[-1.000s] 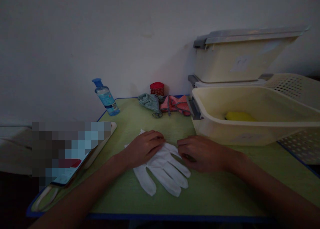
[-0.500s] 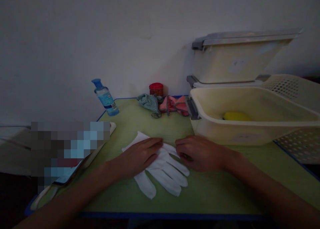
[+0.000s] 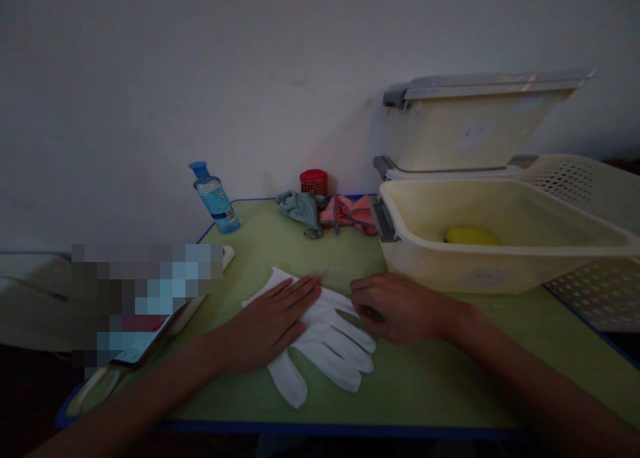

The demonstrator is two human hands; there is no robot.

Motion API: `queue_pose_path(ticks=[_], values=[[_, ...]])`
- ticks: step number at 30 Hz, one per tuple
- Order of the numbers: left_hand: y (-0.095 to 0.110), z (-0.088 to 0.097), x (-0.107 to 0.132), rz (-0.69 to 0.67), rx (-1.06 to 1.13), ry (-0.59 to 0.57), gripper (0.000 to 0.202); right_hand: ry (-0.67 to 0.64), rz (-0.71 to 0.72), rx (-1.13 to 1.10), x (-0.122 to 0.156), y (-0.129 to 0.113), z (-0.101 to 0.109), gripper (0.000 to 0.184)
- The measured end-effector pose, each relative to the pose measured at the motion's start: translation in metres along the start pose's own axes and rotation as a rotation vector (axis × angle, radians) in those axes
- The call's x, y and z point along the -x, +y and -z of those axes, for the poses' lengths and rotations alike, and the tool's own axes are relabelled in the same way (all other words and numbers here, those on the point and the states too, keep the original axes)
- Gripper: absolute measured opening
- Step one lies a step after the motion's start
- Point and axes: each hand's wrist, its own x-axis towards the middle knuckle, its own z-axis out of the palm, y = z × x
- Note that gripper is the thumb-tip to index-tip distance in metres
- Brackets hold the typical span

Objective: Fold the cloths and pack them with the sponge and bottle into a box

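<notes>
A white fabric glove (image 3: 325, 351) lies flat on the green table (image 3: 450, 385), its fingers pointing toward me and to the right. My left hand (image 3: 273, 321) rests palm down on the glove's cuff and palm, fingers stretched out flat. My right hand (image 3: 395, 307) sits at the glove's right edge with its fingers curled under, pinching at the fabric near the glove's fingers.
A cream plastic tub (image 3: 500, 271) with a yellow object (image 3: 471, 236) inside stands at the right, a lidded tub (image 3: 470, 128) behind it, a perforated basket (image 3: 590, 178) beside. A blue-capped bottle (image 3: 216, 198), red container (image 3: 313, 180) and crumpled cloths (image 3: 330, 211) are by the wall. A tray (image 3: 200, 298) is left.
My left hand has uncurled and slid back toward me, now lying flat on the glove. The glove's cuff corner shows more at the far left. My right hand has barely moved.
</notes>
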Motion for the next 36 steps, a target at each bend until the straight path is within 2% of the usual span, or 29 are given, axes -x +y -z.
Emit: queue_pose_path(ticks=[8, 11, 15, 19, 22, 24, 28, 36], values=[[0.001, -0.003, 0.008, 0.043, -0.034, -0.002, 0.059, 0.014, -0.002, 0.035, 0.000, 0.001, -0.002, 0.009], [0.000, -0.004, 0.008, 0.037, -0.046, -0.010, 0.059, 0.058, -0.026, 0.108, -0.003, -0.002, -0.002, 0.014], [-0.003, -0.007, -0.006, 0.115, -0.066, 0.003, 0.053, 0.261, -0.152, 0.185, -0.008, -0.007, -0.004, 0.019], [-0.006, -0.008, -0.034, 0.204, -0.067, -0.015, 0.054, 0.471, -0.229, 0.063, -0.015, -0.009, -0.013, 0.023], [-0.008, -0.010, -0.049, 0.219, -0.070, 0.009, 0.055, 0.545, -0.249, 0.013, -0.025, -0.009, -0.025, 0.035], [-0.008, -0.012, -0.052, 0.224, -0.064, 0.043, 0.054, 0.529, -0.254, 0.040, -0.032, -0.010, -0.033, 0.043], [-0.007, -0.013, -0.052, 0.237, -0.053, 0.067, 0.055, 0.415, -0.250, 0.110, -0.044, -0.012, -0.046, 0.051], [-0.013, -0.011, -0.042, 0.230, -0.051, 0.048, 0.054, 0.326, -0.284, 0.135, -0.041, -0.011, -0.054, 0.056]])
